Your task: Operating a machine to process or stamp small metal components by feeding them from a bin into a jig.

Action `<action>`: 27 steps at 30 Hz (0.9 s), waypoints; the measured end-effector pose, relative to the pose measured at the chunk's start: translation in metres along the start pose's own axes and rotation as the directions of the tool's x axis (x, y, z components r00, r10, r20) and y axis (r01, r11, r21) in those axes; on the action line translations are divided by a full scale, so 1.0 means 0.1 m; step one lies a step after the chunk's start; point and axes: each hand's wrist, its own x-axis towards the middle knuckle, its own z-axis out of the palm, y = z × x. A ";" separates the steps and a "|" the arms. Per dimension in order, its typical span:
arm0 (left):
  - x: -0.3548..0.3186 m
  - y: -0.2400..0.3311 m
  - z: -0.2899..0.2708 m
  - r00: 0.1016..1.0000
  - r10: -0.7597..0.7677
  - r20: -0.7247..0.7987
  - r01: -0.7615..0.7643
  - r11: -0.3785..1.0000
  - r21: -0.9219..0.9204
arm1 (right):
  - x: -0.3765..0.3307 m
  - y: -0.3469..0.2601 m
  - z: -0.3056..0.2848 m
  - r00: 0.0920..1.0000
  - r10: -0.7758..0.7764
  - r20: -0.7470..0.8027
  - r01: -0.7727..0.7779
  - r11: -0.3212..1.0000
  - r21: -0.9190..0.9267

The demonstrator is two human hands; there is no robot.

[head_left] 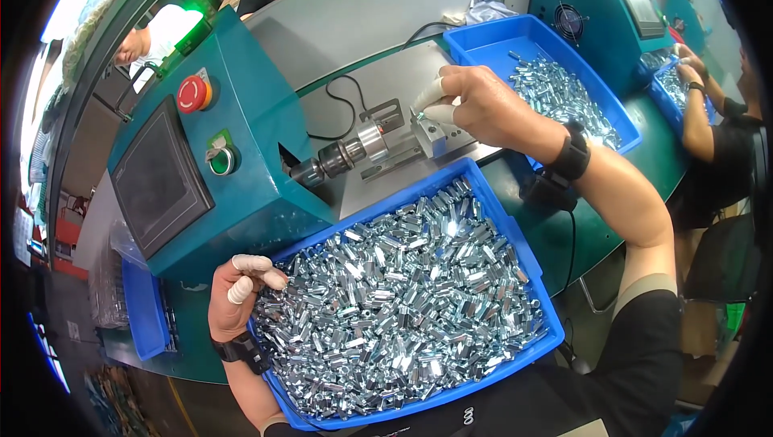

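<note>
My right hand (487, 107), with white cots on its fingers, pinches a small silvery metal piece (417, 116) at the metal holding block (431, 138) of the machine. Left of that block, a round chuck-like spindle (342, 155) points toward it. My left hand (235, 296) is at the left rim of a large blue tray (515, 236). Its thumb and fingers, also in white cots, are curled together; whatever they hold is hidden. Heaped in this tray are many short silvery hex standoffs (394, 300).
A teal machine housing (250, 115) with a red stop button (193, 94) and dark screen (161, 175) stands at left. Behind my right hand is a second blue tray (499, 39) of metal pieces. Black cables lie on the bench. Other people work across and at right.
</note>
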 end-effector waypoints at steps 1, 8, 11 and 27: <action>0.00 0.00 0.01 1.000 0.004 0.002 -0.004 1.000 0.002 | 0.00 0.02 0.02 0.998 -0.058 -0.011 0.058 0.997 -0.051; 0.01 -0.02 -0.06 0.999 0.016 0.043 -0.015 1.000 -0.018 | 0.02 0.01 0.06 0.996 0.094 0.007 -0.094 0.988 0.123; 0.02 0.00 -0.04 1.000 0.010 0.024 -0.009 1.000 -0.024 | 0.00 0.00 0.05 0.998 0.064 0.002 -0.064 0.994 0.091; -0.01 0.00 -0.04 1.000 -0.004 0.008 0.004 1.000 -0.030 | -0.31 0.08 0.15 0.968 0.245 0.049 -0.244 0.882 0.403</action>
